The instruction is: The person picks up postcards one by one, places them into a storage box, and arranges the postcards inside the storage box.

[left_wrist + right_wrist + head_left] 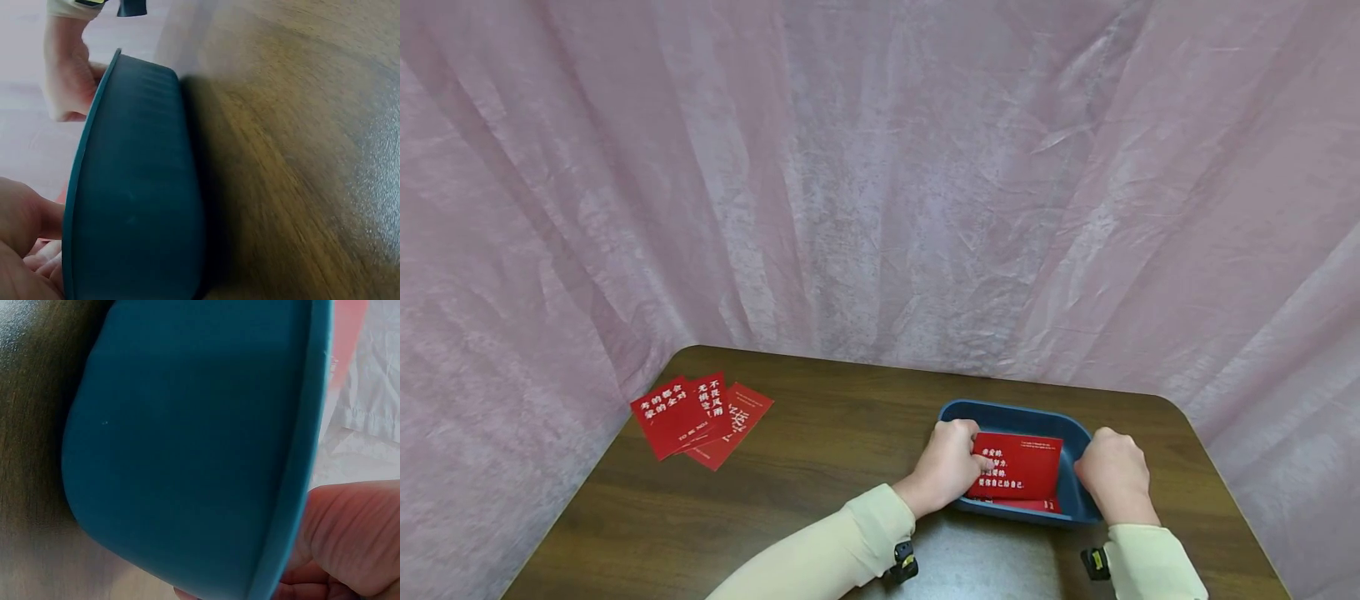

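Observation:
A dark blue plastic tray [1078,492] stands on the table's right part with red printed cards in it. My left hand [951,462] reaches over its left end and holds the upper red card [1033,467] by its left edge, thumb on the printed face. Another red card [1022,505] shows beneath, mostly covered. My right hand [1116,475] grips the tray's right end; in the right wrist view the thumb [356,537] lies inside the rim, with fingers curled on the outside. The left wrist view shows the tray's side wall [131,181] between both hands.
Several red cards [677,417] with white writing lie fanned and overlapping at the far left of the brown wooden table [835,433]. Pink curtains [880,183] hang behind the table and along its sides.

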`<state>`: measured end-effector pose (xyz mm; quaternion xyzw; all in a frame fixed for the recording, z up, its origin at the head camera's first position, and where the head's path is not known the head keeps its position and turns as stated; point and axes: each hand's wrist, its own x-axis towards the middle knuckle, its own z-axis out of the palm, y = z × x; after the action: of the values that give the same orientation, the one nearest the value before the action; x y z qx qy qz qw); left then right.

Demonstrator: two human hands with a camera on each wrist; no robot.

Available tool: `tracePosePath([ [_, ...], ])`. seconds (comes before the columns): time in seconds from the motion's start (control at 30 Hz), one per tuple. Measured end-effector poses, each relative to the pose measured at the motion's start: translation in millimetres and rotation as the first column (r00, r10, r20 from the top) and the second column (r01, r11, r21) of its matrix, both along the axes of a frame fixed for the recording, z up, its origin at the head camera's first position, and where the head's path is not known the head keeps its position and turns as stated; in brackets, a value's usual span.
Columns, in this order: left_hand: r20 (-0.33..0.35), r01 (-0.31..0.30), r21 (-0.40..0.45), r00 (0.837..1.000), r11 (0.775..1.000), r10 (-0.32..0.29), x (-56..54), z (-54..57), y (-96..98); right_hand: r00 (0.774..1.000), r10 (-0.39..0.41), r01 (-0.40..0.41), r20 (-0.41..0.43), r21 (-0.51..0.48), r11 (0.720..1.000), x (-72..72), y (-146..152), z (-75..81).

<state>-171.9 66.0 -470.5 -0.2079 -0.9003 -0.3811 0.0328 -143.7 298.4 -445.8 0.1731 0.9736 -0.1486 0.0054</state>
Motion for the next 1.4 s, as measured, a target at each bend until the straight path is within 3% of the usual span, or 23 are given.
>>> tracePosePath([
  [0.23,0.008,-0.026,-0.154,1.0,0.988,0.027,4.8,-5.0,3.8,1.0,0.001,-0.001,0.0,0.017,1.0,-0.7,-1,1.9],
  [0.47,-0.086,-0.059,-0.296,0.996,0.953,0.034,7.5,-7.0,7.8,1.0,0.002,-0.002,0.002,0.024,1.0,-1.1,-1,2.3],
  [0.6,-0.078,-0.046,-0.326,0.997,0.944,0.021,7.7,-7.3,8.8,1.0,0.0,0.0,0.0,0.023,1.0,-1.4,-1,1.7],
  [0.83,-0.165,-0.071,-0.391,0.986,0.917,0.007,6.8,-9.5,11.9,1.0,-0.01,0.01,0.007,0.023,1.0,-2.4,-1,3.3],
  [1.1,-0.201,-0.087,-0.462,0.98,0.882,-0.009,5.2,-10.6,16.3,1.0,0.0,0.0,0.001,0.021,1.0,-0.2,0,3.9],
  [1.4,-0.16,-0.08,-0.534,0.987,0.842,-0.008,7.4,-12.1,18.3,1.0,-0.003,0.004,0.023,-0.006,1.0,1.9,-2,2.6],
])
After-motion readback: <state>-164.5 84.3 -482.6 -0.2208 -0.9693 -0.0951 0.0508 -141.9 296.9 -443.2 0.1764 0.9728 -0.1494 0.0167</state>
